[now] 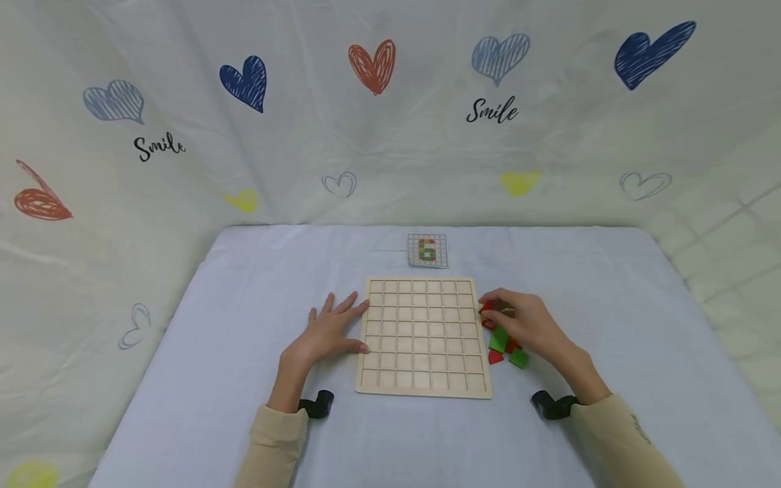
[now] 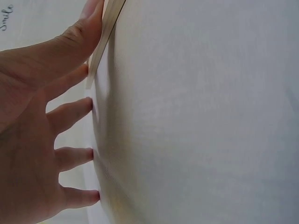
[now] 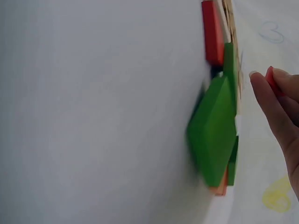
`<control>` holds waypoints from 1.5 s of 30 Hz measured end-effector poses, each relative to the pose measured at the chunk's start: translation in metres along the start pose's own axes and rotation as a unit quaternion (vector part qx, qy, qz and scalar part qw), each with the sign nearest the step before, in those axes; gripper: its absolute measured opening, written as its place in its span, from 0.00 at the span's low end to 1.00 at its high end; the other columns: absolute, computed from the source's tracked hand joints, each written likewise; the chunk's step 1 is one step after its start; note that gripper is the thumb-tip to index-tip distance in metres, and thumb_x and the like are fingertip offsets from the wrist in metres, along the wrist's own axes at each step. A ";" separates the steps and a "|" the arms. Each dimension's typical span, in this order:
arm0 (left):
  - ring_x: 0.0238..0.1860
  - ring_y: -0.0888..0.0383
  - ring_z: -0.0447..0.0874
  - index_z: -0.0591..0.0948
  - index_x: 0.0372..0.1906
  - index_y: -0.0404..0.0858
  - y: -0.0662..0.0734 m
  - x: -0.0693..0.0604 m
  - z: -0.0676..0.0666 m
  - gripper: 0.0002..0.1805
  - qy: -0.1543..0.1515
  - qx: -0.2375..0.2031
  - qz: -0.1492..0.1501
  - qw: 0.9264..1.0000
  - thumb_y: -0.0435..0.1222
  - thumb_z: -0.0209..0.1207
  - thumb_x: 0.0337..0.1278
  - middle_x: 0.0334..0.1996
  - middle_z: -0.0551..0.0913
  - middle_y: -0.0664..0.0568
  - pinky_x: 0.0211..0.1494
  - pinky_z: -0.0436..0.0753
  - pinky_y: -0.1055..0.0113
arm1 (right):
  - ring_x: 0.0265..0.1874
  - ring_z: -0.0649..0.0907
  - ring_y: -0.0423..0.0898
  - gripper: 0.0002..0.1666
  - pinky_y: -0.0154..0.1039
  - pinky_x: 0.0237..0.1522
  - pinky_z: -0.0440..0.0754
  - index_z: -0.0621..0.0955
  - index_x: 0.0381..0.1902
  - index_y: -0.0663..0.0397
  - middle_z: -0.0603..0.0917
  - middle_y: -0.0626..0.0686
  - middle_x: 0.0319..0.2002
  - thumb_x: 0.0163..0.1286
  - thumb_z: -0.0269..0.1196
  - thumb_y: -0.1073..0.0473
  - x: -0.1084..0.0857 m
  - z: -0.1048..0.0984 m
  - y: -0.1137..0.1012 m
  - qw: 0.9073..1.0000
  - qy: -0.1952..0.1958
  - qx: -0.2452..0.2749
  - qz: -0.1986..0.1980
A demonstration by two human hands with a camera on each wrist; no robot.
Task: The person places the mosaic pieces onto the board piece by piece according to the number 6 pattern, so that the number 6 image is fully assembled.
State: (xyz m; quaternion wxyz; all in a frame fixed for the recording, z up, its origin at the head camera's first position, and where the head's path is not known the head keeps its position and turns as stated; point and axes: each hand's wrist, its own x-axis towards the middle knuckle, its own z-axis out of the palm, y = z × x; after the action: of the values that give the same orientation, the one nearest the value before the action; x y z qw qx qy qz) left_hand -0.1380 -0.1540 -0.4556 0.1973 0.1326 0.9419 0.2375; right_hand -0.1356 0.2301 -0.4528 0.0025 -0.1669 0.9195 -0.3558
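Note:
A pale wooden grid board (image 1: 421, 329) with bare square cells lies flat on the table. My left hand (image 1: 326, 333) rests at its left side, fingers spread, with thumb and index finger touching the edge; the left wrist view shows the thumb against the board's side (image 2: 108, 28). Just right of the board, my right hand (image 1: 537, 325) pinches a small red tile (image 3: 272, 82) between thumb and fingertip, raised off the table. Beneath and beside that hand lie several loose tiles, among them a green tile (image 1: 498, 338) and a red tile (image 1: 495, 356). The hand hides part of the pile.
A small card (image 1: 428, 251) with a coloured 6 on a grid lies behind the board. White cloth (image 1: 293, 257) covers the table, and a curtain printed with hearts (image 1: 372, 66) hangs at the back. Black wrist devices (image 1: 554, 405) sit on both wrists.

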 end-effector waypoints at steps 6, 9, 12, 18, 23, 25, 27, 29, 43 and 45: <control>0.83 0.32 0.32 0.63 0.81 0.51 0.001 -0.001 0.002 0.51 0.004 -0.004 0.005 1.000 0.51 0.74 0.52 0.84 0.51 0.49 0.75 0.37 0.24 | 0.39 0.89 0.48 0.13 0.48 0.47 0.89 0.85 0.49 0.63 0.89 0.54 0.42 0.67 0.70 0.68 0.014 0.002 -0.011 0.999 -0.015 0.028 -0.014; 0.83 0.33 0.31 0.63 0.81 0.52 0.001 -0.001 0.003 0.51 0.003 -0.002 0.003 1.000 0.51 0.74 0.52 0.84 0.51 0.50 0.76 0.37 0.25 | 0.40 0.89 0.48 0.14 0.48 0.48 0.89 0.85 0.50 0.62 0.89 0.54 0.43 0.68 0.70 0.68 0.022 0.004 -0.015 0.999 -0.026 0.029 -0.020; 0.83 0.34 0.31 0.62 0.81 0.52 0.000 -0.001 0.003 0.51 0.002 0.000 0.000 1.000 0.51 0.74 0.52 0.84 0.51 0.51 0.76 0.37 0.26 | 0.40 0.89 0.48 0.14 0.48 0.48 0.89 0.85 0.51 0.60 0.89 0.53 0.43 0.68 0.70 0.66 0.030 0.005 -0.019 0.998 -0.042 0.031 -0.020; 0.83 0.34 0.31 0.62 0.81 0.52 -0.001 -0.003 0.000 0.51 0.000 0.004 -0.006 1.000 0.52 0.73 0.53 0.84 0.51 0.50 0.77 0.36 0.26 | 0.43 0.89 0.49 0.13 0.50 0.50 0.88 0.86 0.51 0.59 0.90 0.53 0.43 0.69 0.70 0.64 0.044 0.008 -0.026 0.997 -0.072 0.021 -0.025; 0.83 0.34 0.31 0.62 0.81 0.52 -0.003 -0.004 -0.001 0.51 -0.001 0.004 -0.008 1.000 0.52 0.73 0.53 0.84 0.51 0.50 0.77 0.37 0.26 | 0.45 0.89 0.50 0.13 0.50 0.52 0.87 0.86 0.52 0.59 0.90 0.52 0.43 0.71 0.68 0.64 0.056 0.012 -0.027 0.995 -0.100 0.013 -0.027; 0.83 0.34 0.31 0.62 0.81 0.52 -0.003 -0.004 -0.001 0.51 -0.002 0.005 -0.007 1.000 0.52 0.73 0.53 0.84 0.51 0.50 0.77 0.37 0.26 | 0.44 0.89 0.51 0.12 0.51 0.52 0.87 0.85 0.52 0.60 0.90 0.53 0.43 0.71 0.67 0.65 0.061 0.014 -0.028 0.994 -0.108 0.010 -0.035; 0.83 0.34 0.31 0.62 0.81 0.53 -0.003 -0.003 -0.001 0.51 -0.002 0.003 -0.007 1.000 0.53 0.73 0.54 0.84 0.50 0.50 0.77 0.37 0.26 | 0.43 0.88 0.50 0.12 0.50 0.52 0.87 0.86 0.51 0.61 0.90 0.53 0.42 0.71 0.67 0.65 0.065 0.017 -0.029 0.993 -0.111 0.007 -0.041; 0.83 0.34 0.31 0.61 0.81 0.53 -0.003 -0.003 -0.002 0.51 -0.002 0.003 -0.004 1.000 0.53 0.73 0.54 0.84 0.50 0.51 0.77 0.37 0.26 | 0.42 0.88 0.50 0.11 0.50 0.51 0.87 0.86 0.50 0.61 0.90 0.53 0.41 0.71 0.66 0.66 0.069 0.019 -0.030 0.992 -0.115 0.003 -0.049; 0.83 0.35 0.32 0.61 0.81 0.53 0.001 -0.001 -0.001 0.51 -0.005 0.011 -0.008 1.000 0.52 0.73 0.53 0.84 0.50 0.51 0.78 0.38 0.27 | 0.41 0.86 0.47 0.11 0.46 0.49 0.86 0.86 0.49 0.62 0.90 0.54 0.42 0.70 0.66 0.69 0.087 0.027 -0.039 0.986 -0.157 -0.016 -0.052; 0.83 0.34 0.33 0.62 0.81 0.53 0.001 0.000 0.000 0.51 -0.004 0.014 -0.008 1.000 0.52 0.73 0.53 0.84 0.51 0.51 0.78 0.38 0.27 | 0.41 0.86 0.47 0.11 0.46 0.49 0.86 0.86 0.49 0.62 0.90 0.54 0.42 0.69 0.66 0.70 0.088 0.028 -0.039 0.985 -0.161 -0.019 -0.053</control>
State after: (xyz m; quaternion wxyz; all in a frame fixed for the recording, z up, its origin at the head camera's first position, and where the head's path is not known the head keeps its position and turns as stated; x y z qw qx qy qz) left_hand -0.1380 -0.1534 -0.4550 0.2007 0.1282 0.9454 0.2223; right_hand -0.2035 0.1570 -0.4382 0.1285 -0.2709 0.9035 -0.3064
